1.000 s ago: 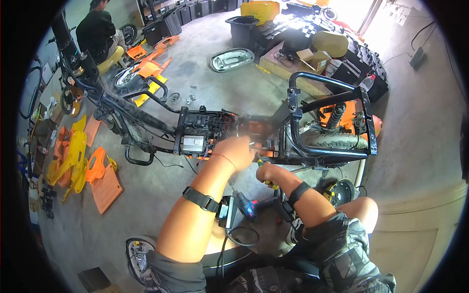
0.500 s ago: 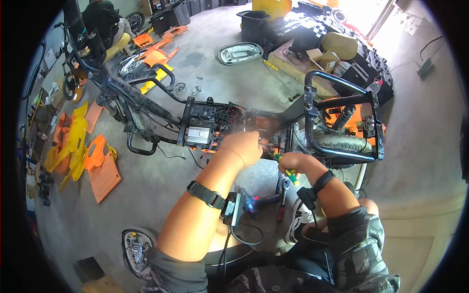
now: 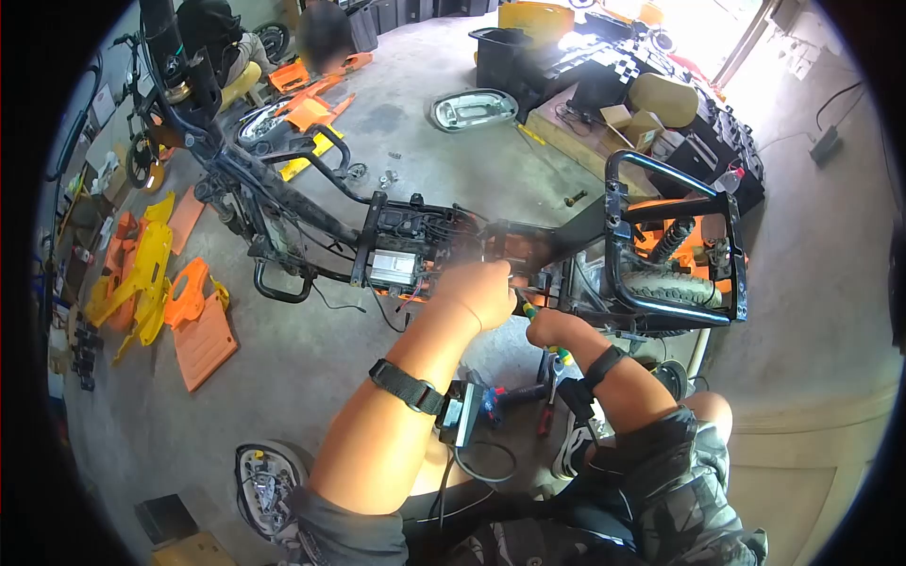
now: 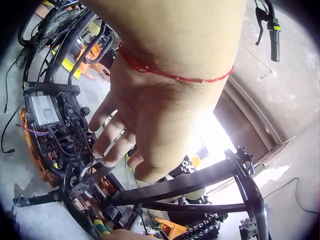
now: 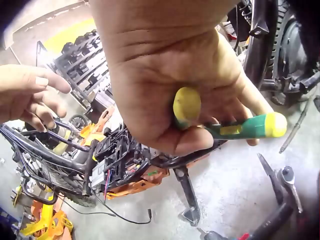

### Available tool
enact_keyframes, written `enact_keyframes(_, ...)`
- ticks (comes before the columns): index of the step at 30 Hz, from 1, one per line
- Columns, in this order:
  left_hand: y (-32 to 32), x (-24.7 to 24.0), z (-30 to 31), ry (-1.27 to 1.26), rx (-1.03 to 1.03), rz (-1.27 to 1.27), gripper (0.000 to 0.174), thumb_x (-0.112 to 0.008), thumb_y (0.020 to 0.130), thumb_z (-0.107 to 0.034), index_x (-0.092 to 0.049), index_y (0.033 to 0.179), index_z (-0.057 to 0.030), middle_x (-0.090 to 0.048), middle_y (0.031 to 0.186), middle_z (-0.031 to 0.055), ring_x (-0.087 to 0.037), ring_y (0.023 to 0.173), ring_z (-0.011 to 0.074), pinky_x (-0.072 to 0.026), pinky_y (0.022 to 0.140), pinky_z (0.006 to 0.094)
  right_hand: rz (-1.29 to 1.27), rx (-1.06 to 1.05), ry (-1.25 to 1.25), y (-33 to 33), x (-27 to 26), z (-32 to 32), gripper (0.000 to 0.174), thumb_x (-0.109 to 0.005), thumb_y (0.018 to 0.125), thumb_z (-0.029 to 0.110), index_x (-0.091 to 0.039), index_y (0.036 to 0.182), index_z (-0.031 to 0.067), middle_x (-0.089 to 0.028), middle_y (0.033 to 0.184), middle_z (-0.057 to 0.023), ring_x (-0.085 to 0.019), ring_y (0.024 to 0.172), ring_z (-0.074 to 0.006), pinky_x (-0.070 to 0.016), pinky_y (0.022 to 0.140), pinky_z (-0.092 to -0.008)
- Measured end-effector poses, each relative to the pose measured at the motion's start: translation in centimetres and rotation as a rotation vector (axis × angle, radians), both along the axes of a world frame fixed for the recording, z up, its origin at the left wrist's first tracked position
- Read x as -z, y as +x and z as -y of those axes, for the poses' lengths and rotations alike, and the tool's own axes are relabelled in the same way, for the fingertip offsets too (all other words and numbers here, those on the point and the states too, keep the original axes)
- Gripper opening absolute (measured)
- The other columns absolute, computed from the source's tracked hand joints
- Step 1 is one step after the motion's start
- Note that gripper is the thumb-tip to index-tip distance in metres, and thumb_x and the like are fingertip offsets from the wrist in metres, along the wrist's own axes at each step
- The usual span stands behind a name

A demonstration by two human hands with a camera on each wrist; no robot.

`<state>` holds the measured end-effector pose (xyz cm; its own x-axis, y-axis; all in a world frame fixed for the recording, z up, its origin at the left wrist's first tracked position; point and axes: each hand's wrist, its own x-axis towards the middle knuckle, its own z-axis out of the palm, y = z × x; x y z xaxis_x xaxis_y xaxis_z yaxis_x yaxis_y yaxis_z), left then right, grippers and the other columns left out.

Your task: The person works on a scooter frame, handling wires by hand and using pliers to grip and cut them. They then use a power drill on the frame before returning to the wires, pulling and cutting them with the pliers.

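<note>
Pliers with green and yellow handles (image 5: 250,127) are gripped in my right hand (image 3: 559,332), one handle between thumb and palm; in the head view they lean towards the black vehicle frame (image 3: 623,236). Just left of them, my left hand (image 3: 477,294) is over the middle of that frame, beside the silver box (image 3: 393,267) and its wiring. In the left wrist view the left hand (image 4: 145,120) has loosely bent, spread fingers, with nothing visible in them. The jaws of the pliers are hard to make out.
On the floor near my legs lie a blue and black power tool (image 3: 505,401) and a ratchet (image 3: 549,401). Orange and yellow panels (image 3: 142,274) lie at the left. A wheel (image 3: 670,288) is under the rear frame. A person (image 3: 212,38) sits at top left.
My right hand and the pliers have moved up and left since half a second ago, closer to my left hand. The surroundings have shifted right in the head view. A dark blurred shape has appeared near the top.
</note>
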<state>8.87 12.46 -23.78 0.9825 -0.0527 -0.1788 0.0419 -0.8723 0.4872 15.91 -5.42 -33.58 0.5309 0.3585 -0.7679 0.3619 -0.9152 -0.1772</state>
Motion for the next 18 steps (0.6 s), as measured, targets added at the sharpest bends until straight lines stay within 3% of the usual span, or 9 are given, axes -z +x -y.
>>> enact_keyframes(9, -0.3, -0.3, -0.7, -0.008, -0.002, -0.037, 0.031, -0.056, 0.088, -0.027, -0.065, 0.106, -0.0032, -0.068, 0.104, 0.0225, -0.065, 0.1, 0.0386, -0.0506, 0.089, 0.0463, 0.039, -0.071, -0.089, 0.9, -0.4, 0.4, 0.035, -0.052, 0.075, 0.017, -0.074, 0.095, -0.0022, -0.07, 0.104, -0.0238, -0.067, 0.101, -0.0365, -0.0523, 0.084, -0.0425)
enact_keyframes(10, -0.4, -0.4, -0.7, -0.009, -0.004, -0.038, 0.031, -0.056, 0.088, -0.027, -0.065, 0.106, -0.0032, -0.068, 0.104, 0.0225, -0.065, 0.1, 0.0386, -0.0506, 0.089, 0.0463, -0.026, -0.079, -0.12, 1.3, -1.0, -0.1, 0.043, -0.055, 0.072, 0.013, -0.068, 0.109, -0.0051, -0.068, 0.111, -0.0239, -0.067, 0.103, -0.0367, -0.0521, 0.083, -0.0427)
enact_keyframes(11, -0.4, -0.5, -0.7, -0.015, -0.003, -0.033, 0.031, -0.056, 0.088, -0.027, -0.065, 0.105, -0.0031, -0.068, 0.104, 0.0224, -0.065, 0.1, 0.0387, -0.0505, 0.089, 0.0461, -0.027, -0.081, -0.12, 1.6, -1.2, -0.3, 0.043, -0.055, 0.072, 0.013, -0.068, 0.109, -0.0051, -0.068, 0.111, -0.0239, -0.067, 0.103, -0.0367, -0.0521, 0.083, -0.0427)
enact_keyframes(13, -0.5, -0.4, -0.9, -0.022, -0.003, -0.03, 0.03, -0.057, 0.088, -0.027, -0.065, 0.105, -0.003, -0.068, 0.103, 0.0222, -0.065, 0.099, 0.0388, -0.0504, 0.089, 0.046, -0.036, -0.008, -0.177, 2.2, -1.5, -0.5, 0.06, -0.06, 0.068, 0.009, -0.056, 0.126, -0.0091, -0.066, 0.118, -0.0236, -0.066, 0.105, -0.0377, -0.0514, 0.085, -0.0434)
enact_keyframes(14, -0.4, -0.2, -0.9, -0.014, -0.002, -0.027, 0.03, -0.057, 0.088, -0.027, -0.065, 0.105, -0.0028, -0.068, 0.103, 0.0222, -0.065, 0.099, 0.0388, -0.0506, 0.089, 0.0462, -0.101, -0.034, -0.218, 3.1, -0.7, -0.6, 0.075, -0.063, 0.066, 0.007, -0.043, 0.135, -0.0118, -0.061, 0.125, -0.0257, -0.063, 0.111, -0.0385, -0.0503, 0.088, -0.0441)
enact_keyframes(18, -0.5, 0.1, -1.1, 0.011, 0.02, -0.027, 0.031, -0.057, 0.088, -0.027, -0.064, 0.105, -0.0016, -0.068, 0.102, 0.0224, -0.065, 0.098, 0.0387, -0.0513, 0.087, 0.0465, -0.136, -0.111, -0.283, 3.6, 0.4, -0.8, 0.079, -0.064, 0.066, 0.008, -0.041, 0.14, -0.0088, -0.056, 0.133, -0.0273, -0.059, 0.118, -0.0384, -0.0485, 0.094, -0.0443)
